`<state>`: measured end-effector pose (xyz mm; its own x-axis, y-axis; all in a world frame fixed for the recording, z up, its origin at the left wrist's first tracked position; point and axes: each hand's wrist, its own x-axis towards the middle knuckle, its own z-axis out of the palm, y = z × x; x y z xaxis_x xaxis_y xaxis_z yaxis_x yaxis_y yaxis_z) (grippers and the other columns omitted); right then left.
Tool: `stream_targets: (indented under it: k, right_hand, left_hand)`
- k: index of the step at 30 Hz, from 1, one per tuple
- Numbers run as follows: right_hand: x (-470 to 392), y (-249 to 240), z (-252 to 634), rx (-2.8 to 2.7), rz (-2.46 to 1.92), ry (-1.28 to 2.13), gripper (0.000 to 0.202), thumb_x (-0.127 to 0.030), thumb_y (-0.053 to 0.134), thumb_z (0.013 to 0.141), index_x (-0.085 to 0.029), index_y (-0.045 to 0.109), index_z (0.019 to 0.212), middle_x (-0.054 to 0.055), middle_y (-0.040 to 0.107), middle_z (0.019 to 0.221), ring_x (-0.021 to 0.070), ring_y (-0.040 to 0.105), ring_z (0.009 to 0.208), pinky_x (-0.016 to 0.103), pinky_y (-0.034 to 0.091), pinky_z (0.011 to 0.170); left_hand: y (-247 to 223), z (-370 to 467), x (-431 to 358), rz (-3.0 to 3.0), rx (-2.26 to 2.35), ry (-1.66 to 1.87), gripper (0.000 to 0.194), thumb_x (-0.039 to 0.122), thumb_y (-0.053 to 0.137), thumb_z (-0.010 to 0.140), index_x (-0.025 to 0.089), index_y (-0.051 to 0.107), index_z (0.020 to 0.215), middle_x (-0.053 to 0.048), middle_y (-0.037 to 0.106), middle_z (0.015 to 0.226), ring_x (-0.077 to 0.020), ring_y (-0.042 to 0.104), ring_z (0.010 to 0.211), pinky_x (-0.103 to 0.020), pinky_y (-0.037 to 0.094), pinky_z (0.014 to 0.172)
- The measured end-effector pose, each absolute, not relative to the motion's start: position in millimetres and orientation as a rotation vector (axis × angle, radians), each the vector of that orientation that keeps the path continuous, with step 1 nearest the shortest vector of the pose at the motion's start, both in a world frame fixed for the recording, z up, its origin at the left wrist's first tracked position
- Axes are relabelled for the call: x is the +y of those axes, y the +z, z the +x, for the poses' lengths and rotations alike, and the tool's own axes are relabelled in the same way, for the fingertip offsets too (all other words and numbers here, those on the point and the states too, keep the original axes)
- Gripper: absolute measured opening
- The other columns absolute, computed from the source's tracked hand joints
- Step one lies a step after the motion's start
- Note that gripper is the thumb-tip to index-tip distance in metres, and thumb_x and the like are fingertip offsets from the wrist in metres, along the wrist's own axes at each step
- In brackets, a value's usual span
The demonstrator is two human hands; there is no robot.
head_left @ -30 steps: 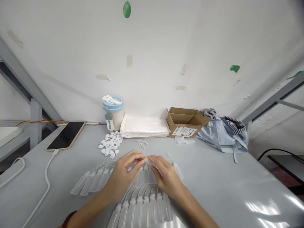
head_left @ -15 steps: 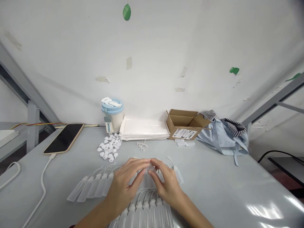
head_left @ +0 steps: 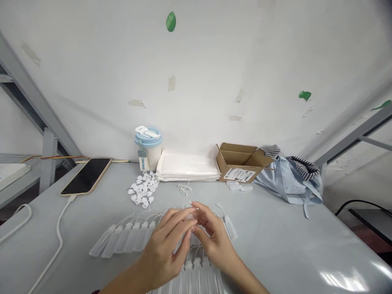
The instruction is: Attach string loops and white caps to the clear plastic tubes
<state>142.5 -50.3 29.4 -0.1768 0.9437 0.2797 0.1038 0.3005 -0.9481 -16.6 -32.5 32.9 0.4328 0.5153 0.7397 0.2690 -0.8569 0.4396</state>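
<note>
My left hand (head_left: 170, 241) and my right hand (head_left: 216, 237) meet over the middle of the table, fingers curled and fingertips together. Between them something small and whitish is mostly covered by the fingers, and I cannot make out its kind. Left of my left hand lies a row of translucent plastic tubes (head_left: 124, 239) with white necks and thin curved strings. More such tubes (head_left: 197, 279) stand out in a second row below my hands, partly covered by my left hand and forearm. A single stringed tube (head_left: 230, 228) lies just right of my right hand.
White caps (head_left: 142, 188) lie heaped near a blue-lidded cup (head_left: 150, 149). Behind my hands are a stack of white packets (head_left: 188, 166), a loose white string (head_left: 184, 189) and an open cardboard box (head_left: 240, 163). A phone (head_left: 87, 176) on a cable lies left, a blue cloth bag (head_left: 281, 179) right.
My hands have drawn closer together, the left one shifting right and lower, its fingers now overlapping those of the right. The whole view has shifted slightly.
</note>
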Motion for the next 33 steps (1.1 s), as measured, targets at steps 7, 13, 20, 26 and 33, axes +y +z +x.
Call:
stream_targets:
  k: [7,13,20,26,33]
  right_hand:
    - [-50,37,142,-1.333,-0.918,1.287,0.029,-0.027,0.058,0.087,-0.027,0.054,0.116,0.004,0.065,0.098,0.0171,0.063,0.092,0.032,0.049,0.083]
    - [-48,43,143,-1.216,-0.857,1.408,0.028,-0.032,0.064,0.083,-0.026,0.056,0.110,0.002,0.066,0.091,0.0166,0.065,0.086,0.032,0.049,0.082]
    - [-48,46,145,-1.176,-0.891,1.419,0.029,-0.037,0.068,0.079,-0.024,0.059,0.103,0.003,0.068,0.089,0.0156,0.065,0.075,0.030,0.049,0.074]
    - [-47,53,147,-1.192,-0.875,1.446,0.031,-0.040,0.067,0.078,-0.021,0.060,0.102,0.005,0.069,0.087,0.0207,0.067,0.083,0.034,0.051,0.075]
    - [-41,57,167,-1.224,-0.838,1.539,0.030,-0.040,0.069,0.077,-0.018,0.062,0.097,0.005,0.070,0.084,0.0188,0.068,0.075,0.034,0.052,0.073]
  left_hand:
    - [38,-19,-34,2.433,0.643,1.468,0.040,-0.007,0.045,0.080,0.014,0.054,0.113,-0.015,0.057,0.114,-0.0240,0.055,0.103,-0.039,0.051,0.082]
    - [36,-21,-33,2.394,0.749,1.539,0.036,-0.006,0.046,0.082,0.014,0.055,0.110,-0.012,0.059,0.109,-0.0222,0.055,0.105,-0.034,0.052,0.084]
    - [27,-23,-30,2.559,0.687,1.453,0.043,-0.006,0.049,0.082,0.013,0.050,0.120,-0.013,0.058,0.118,-0.0234,0.054,0.114,-0.036,0.051,0.093]
    - [38,-27,-23,2.731,0.677,1.207,0.043,0.007,0.054,0.085,0.009,0.045,0.127,-0.018,0.050,0.132,-0.0299,0.045,0.125,-0.041,0.048,0.099]
    - [50,-13,-14,2.823,0.607,1.195,0.041,0.006,0.058,0.083,0.007,0.047,0.122,-0.018,0.058,0.118,-0.0308,0.047,0.121,-0.045,0.048,0.098]
